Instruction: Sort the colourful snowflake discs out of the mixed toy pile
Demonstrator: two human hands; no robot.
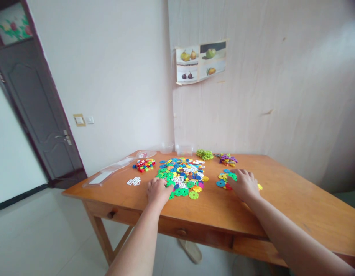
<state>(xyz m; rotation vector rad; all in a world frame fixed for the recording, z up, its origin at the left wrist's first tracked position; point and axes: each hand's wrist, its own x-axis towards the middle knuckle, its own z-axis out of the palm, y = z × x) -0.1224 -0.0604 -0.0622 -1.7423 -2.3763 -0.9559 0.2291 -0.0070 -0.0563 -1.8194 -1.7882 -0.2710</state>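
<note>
A large heap of colourful notched plastic discs, mixed with white slotted cards, lies in the middle of the wooden table. My left hand rests at the heap's front left edge, thumb apart from the bent fingers, beside green discs. To the right is a smaller group of discs in blue, yellow and red. Over it my right hand is bent, with a green disc at its fingertips. Parts of this group are hidden under the hand.
Red, yellow and blue blocks and more white cards lie on the left. Clear plastic lids and tubs sit behind. Green pieces and purple pieces are near the wall. The wooden table has drawers in front.
</note>
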